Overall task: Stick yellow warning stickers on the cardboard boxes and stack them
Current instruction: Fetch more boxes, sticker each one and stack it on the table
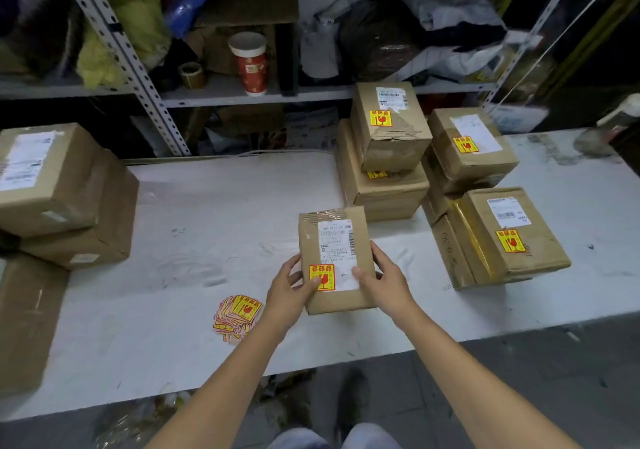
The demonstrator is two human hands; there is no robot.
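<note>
A small cardboard box sits near centre, white label up, with a yellow warning sticker on its near-left corner. Loose stickers lie fanned just left of it. Stickered boxes stand stacked far right, and unstickered boxes are stacked at the left.

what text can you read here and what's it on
"易碎品": yellow sticker on the held box; same on the stacked boxes' stickers and loose sticker pile.
Shipping label: print too blurred to read.
Red cup: logo unreadable.
</note>
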